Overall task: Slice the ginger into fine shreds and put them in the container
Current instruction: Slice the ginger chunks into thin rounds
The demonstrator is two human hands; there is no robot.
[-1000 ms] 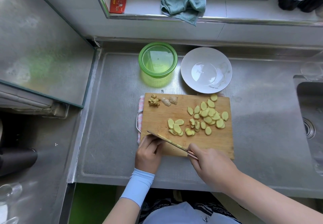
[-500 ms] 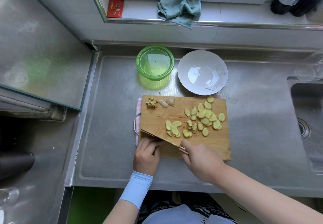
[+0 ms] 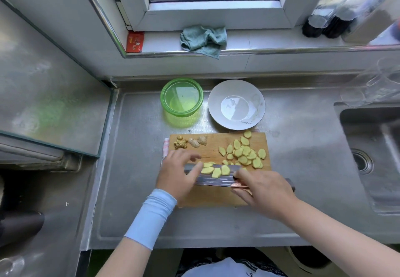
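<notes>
A few ginger slices (image 3: 216, 171) are being held on the flat of the knife (image 3: 216, 180), its long axis lying left to right across the cutting board (image 3: 216, 198). The handle is being gripped by the right hand (image 3: 266, 192). The blade's other end is being touched by the left hand (image 3: 176, 174), fingers extended, grasping nothing. The heap of slices (image 3: 244, 153) is being left just beyond the blade, on the right hand's side.

knife (image 3: 216, 181) now flat, ginger slices (image 3: 216, 171) on its blade, left hand (image 3: 176, 174) moved against them
</notes>
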